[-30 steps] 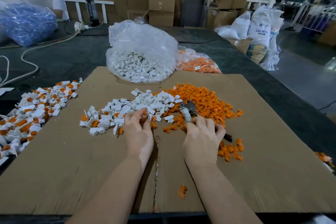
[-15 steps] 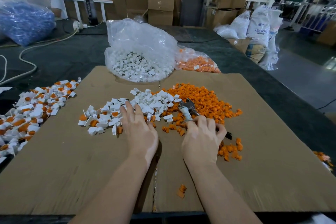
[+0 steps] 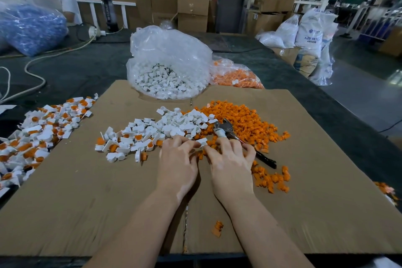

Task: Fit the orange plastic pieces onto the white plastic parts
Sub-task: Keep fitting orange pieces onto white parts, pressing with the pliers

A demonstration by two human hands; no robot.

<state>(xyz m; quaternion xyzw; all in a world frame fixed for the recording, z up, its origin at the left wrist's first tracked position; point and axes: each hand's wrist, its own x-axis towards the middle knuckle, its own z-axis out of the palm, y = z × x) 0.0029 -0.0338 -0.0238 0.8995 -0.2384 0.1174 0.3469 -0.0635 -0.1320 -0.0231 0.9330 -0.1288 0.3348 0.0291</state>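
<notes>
A heap of loose white plastic parts (image 3: 174,125) lies mid-cardboard, with a heap of orange pieces (image 3: 245,119) right of it. My left hand (image 3: 177,163) and my right hand (image 3: 230,165) meet fingertip to fingertip at the near edge of both heaps. Between the fingertips sits one white part (image 3: 201,142), pinched from both sides. Whether an orange piece is under the fingers is hidden. Fitted white-and-orange parts (image 3: 43,135) pile up at the far left.
Pliers (image 3: 228,131) lie on the orange heap, handles passing under my right fingers. A clear bag of white parts (image 3: 169,65) and a bag of orange pieces (image 3: 235,77) stand behind the cardboard (image 3: 87,202). Cables cross the dark table at left. A person sits far left.
My left hand has come off the white heap and moved right, carrying a white part to my right hand's fingertips. My right hand has stayed almost where it was.
</notes>
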